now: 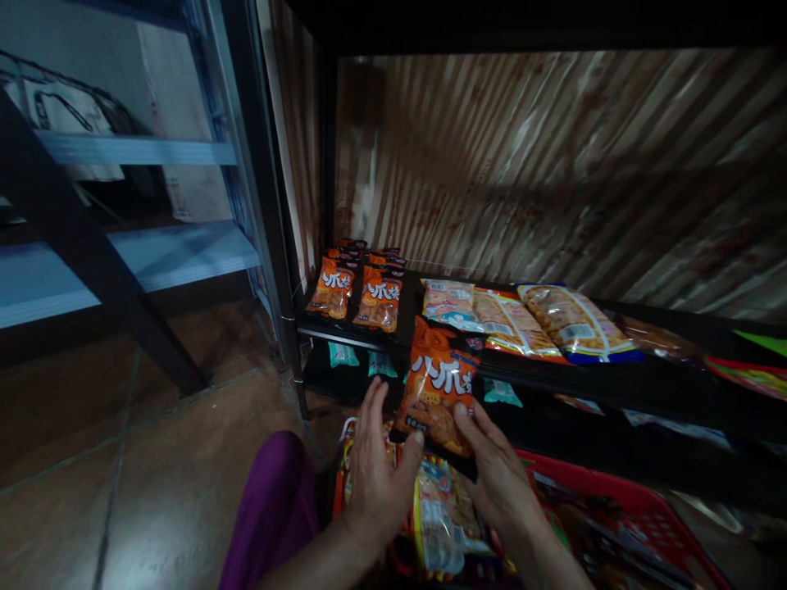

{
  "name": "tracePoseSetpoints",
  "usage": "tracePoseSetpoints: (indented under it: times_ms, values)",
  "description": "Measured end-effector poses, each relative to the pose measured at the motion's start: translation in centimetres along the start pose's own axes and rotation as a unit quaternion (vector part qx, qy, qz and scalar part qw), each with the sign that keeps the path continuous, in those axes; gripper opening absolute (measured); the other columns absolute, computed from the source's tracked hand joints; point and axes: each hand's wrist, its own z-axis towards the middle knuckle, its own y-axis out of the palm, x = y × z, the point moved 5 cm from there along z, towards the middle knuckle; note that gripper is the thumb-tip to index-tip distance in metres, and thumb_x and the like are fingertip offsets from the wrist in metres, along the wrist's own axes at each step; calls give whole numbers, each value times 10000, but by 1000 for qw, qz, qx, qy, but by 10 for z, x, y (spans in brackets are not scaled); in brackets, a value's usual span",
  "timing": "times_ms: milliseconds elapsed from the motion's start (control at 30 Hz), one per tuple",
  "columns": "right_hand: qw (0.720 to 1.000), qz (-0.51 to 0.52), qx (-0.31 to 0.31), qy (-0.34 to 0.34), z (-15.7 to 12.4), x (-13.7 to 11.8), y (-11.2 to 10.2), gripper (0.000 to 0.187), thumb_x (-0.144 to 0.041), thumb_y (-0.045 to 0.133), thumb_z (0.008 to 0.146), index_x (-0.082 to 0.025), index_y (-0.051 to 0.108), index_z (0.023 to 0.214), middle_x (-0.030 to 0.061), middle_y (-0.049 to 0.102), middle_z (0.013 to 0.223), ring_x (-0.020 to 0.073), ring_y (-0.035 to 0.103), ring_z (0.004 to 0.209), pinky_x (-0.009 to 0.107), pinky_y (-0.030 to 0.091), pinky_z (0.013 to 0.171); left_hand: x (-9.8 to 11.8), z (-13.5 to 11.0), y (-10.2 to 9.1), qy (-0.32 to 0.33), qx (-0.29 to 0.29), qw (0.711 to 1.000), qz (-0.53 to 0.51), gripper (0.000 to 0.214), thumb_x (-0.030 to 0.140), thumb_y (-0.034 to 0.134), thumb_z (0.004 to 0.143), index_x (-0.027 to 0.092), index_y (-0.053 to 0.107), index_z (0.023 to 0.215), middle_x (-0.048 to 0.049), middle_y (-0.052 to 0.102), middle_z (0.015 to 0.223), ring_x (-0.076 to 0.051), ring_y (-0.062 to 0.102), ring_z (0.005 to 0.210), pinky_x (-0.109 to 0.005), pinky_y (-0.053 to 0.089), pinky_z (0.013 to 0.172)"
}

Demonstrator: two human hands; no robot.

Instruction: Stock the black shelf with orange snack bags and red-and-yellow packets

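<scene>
An orange and brown snack bag (438, 389) with white lettering is held up in front of the shelf. Gripping its lower right side is my right hand (501, 467), thumb on the front face. My left hand (375, 467) is beside the bag's lower left edge, fingers stretched out and apart, the thumb tip near or touching the bag. Matching orange bags stand in two rows on the shelf, one front bag (332, 288) at the far left and another (379, 297) next to it. Below my hands are packaged snacks (439, 516) in a red basket (639, 508).
Flat snack packs (513, 324) lie along the black shelf (424, 348) to the right. Small green packets (501, 392) sit on the lower shelf. A blue ladder-like frame (141, 152) with a dark slanted bar (104, 238) stands at left. Corrugated sheeting (522, 164) backs the shelf.
</scene>
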Motion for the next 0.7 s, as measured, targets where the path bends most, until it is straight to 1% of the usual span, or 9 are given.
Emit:
tracePoseSetpoints:
  times_ms: [67,100,167,233,267,400,533,633,700]
  values:
    - [1000,-4,9,-1,6,1,-2,411,-482,717,717,-352,664,1103,7,752,967,273,721,825,410,596,676,-14,7,11,-90,-41,992,-79,560,283,655,800,223,492,1333,-107,525,1379,-273,477,1272,-419,343,1086]
    - [1000,-4,15,-2,10,1,-3,414,-484,720,714,-351,664,1102,7,752,969,271,722,816,402,597,658,-19,9,17,-120,-60,985,-113,538,275,641,808,214,493,1322,-107,557,1341,-260,516,1230,-402,372,1063]
    - [999,-2,34,-6,16,-1,-5,421,-485,732,702,-346,665,1094,9,750,975,265,721,820,386,597,653,-26,15,27,-143,-72,976,-148,506,219,618,806,200,501,1297,-97,585,1301,-235,541,1196,-375,383,1051]
    - [999,-3,42,-29,22,-7,-4,430,-474,750,687,-338,665,1086,8,744,1002,260,711,880,377,593,715,-29,23,33,-139,-63,977,-147,534,156,608,783,202,494,1303,-84,583,1301,-218,535,1199,-363,372,1059]
    - [998,-7,34,-48,25,-11,-2,438,-467,759,681,-333,662,1087,8,739,1022,258,701,924,375,585,762,-29,27,35,-134,-60,979,-144,553,138,604,775,209,490,1311,-79,578,1307,-214,530,1204,-362,367,1063]
    - [993,-34,-34,-108,45,-26,7,496,-449,768,680,-297,625,1129,16,717,1086,252,656,1041,387,528,902,-25,51,44,-104,-46,983,-143,569,117,585,769,234,503,1319,-56,553,1342,-205,497,1244,-359,337,1088]
    - [986,-50,-41,-153,78,-41,11,479,-460,763,684,-247,627,1091,25,708,1089,229,643,1040,371,491,946,-19,82,52,-84,-25,986,-143,548,113,619,733,232,560,1265,-52,573,1320,-223,488,1253,-383,307,1106]
    - [982,-41,-59,-177,101,-55,19,402,-448,750,708,-254,644,1044,3,708,1082,197,643,1030,330,462,977,-14,106,61,-59,-12,985,-164,519,130,654,714,233,587,1218,-56,593,1287,-237,475,1262,-394,308,1102]
    - [982,-27,-72,-173,114,-64,25,380,-431,754,709,-267,648,1035,-12,704,1097,184,637,1046,315,463,975,-11,121,67,-45,1,983,-180,495,144,675,701,228,601,1183,-59,606,1261,-241,473,1261,-388,311,1098]
